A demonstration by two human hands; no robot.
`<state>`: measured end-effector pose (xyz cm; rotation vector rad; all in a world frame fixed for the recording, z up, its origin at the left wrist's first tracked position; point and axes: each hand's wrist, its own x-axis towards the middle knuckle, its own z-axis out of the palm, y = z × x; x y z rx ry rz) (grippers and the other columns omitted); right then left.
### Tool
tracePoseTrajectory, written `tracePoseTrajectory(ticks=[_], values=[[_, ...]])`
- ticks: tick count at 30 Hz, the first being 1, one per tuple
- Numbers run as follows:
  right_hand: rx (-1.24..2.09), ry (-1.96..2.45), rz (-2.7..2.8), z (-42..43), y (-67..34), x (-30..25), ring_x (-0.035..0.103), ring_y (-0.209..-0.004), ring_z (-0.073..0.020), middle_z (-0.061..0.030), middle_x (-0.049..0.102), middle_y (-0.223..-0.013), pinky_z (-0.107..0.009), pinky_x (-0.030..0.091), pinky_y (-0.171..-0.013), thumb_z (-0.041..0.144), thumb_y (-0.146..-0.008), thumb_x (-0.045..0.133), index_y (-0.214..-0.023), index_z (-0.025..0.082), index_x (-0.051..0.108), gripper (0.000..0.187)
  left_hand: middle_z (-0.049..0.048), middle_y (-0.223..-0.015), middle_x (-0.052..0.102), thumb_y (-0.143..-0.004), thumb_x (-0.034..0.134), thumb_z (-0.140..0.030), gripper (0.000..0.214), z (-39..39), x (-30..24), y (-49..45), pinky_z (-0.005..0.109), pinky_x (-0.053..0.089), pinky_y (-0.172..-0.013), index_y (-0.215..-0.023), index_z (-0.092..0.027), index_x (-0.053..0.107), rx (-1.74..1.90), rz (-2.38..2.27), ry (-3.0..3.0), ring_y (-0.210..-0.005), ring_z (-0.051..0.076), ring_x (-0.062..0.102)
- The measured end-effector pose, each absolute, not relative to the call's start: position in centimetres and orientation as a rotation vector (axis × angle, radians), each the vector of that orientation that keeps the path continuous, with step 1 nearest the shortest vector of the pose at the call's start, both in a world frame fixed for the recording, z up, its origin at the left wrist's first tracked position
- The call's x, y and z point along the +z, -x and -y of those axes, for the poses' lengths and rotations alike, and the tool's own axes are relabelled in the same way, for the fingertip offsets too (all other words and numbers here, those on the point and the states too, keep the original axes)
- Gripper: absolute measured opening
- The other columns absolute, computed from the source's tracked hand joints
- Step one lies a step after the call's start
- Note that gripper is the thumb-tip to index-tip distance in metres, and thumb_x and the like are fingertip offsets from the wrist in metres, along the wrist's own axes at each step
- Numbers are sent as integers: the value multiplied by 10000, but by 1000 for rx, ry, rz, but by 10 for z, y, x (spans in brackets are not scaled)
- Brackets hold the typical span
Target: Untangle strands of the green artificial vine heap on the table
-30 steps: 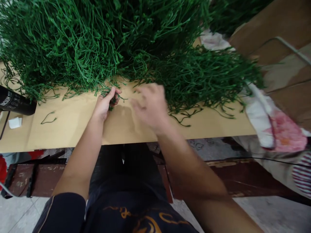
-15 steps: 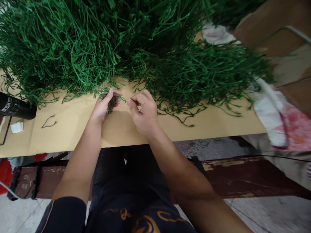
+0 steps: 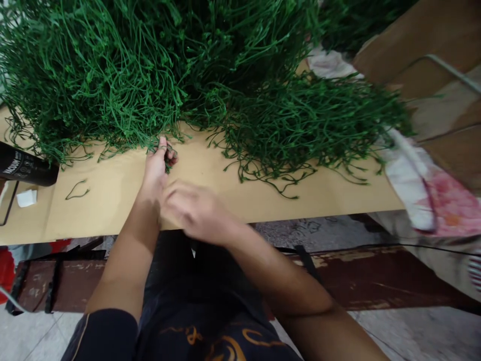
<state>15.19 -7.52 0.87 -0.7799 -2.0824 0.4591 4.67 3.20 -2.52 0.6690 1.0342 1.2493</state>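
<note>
My left hand (image 3: 160,160) is closed around a small clump of green plastic stems (image 3: 168,164) at the front edge of the big green heap (image 3: 124,85). Most of that clump is hidden by the palm and fingers. Close to my left wrist, my right hand (image 3: 193,208) is smeared by motion above the table's near edge, so its fingers and anything in them cannot be made out. A second, flatter pile of green stems (image 3: 300,125) lies to the right, its forked ends spreading over the tan board (image 3: 210,170).
A single forked stem (image 3: 77,190) lies at left, near a white paper scrap (image 3: 26,198) and a black bottle (image 3: 26,165). On the right are a pink flowered cloth (image 3: 451,200) and a cardboard box (image 3: 424,55). A dark red bench (image 3: 361,281) runs below the board.
My right hand has moved left and toward my body, away from the stem end it pinched. My left hand has shifted slightly left and still grips the clump.
</note>
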Motion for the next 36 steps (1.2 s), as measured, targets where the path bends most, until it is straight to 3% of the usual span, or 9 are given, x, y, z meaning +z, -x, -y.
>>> tracePoseTrajectory(ticks=[4,8,13,18,25,29,36], values=[[-17,1471,1611,46,-230,15,555,-947,-235,-107,531,-941,-426,495,-801,281,-844,525,-784,185,553,117,-31,-526,538,-808,566,-500,359,-27,-31,-44,180,461,-557,-691,-161,544,1134,-1057,-779,-560,72,580],[-256,1651,1471,35,-264,4,461,-1161,-327,-189,459,-1158,-538,414,-936,413,-835,539,-1122,133,537,401,39,-711,656,-830,501,-539,403,-26,-32,-44,275,512,-747,-828,-153,618,1027,-1020,-858,-802,157,665],[387,1420,1663,33,-201,-27,581,-926,-233,-122,581,-996,-433,510,-780,541,-829,503,-1035,164,567,434,74,-853,711,-903,368,-435,417,-23,-27,-42,289,505,-850,-871,-142,663,976,-881,-904,-932,173,668],[855,1234,1442,18,-156,-42,592,-747,-161,-64,634,-862,-334,505,-694,571,-780,562,-939,178,583,424,69,-924,728,-915,334,-360,410,-15,-25,-42,302,497,-911,-948,-145,682,930,-799,-867,-1060,186,639],[1038,1039,1134,12,-162,-39,507,-581,-83,26,541,-639,-254,458,-603,612,-725,601,-728,198,536,419,78,-957,717,-846,516,-339,270,-18,-24,-44,294,507,-874,-956,-138,660,994,-846,-888,-980,172,661],[1080,1043,1061,16,-165,-36,455,-552,-63,42,502,-587,-233,400,-568,561,-716,644,-669,192,511,394,65,-967,702,-842,518,-398,292,-21,-24,-42,269,509,-799,-951,-161,650,1061,-876,-885,-887,144,671],[1219,1075,1184,35,-160,-38,349,-541,-64,55,400,-564,-246,300,-529,535,-686,664,-621,187,480,399,8,-734,660,-840,544,-416,251,-28,-30,-40,213,494,-644,-844,-175,619,1184,-1028,-884,-695,100,644]])
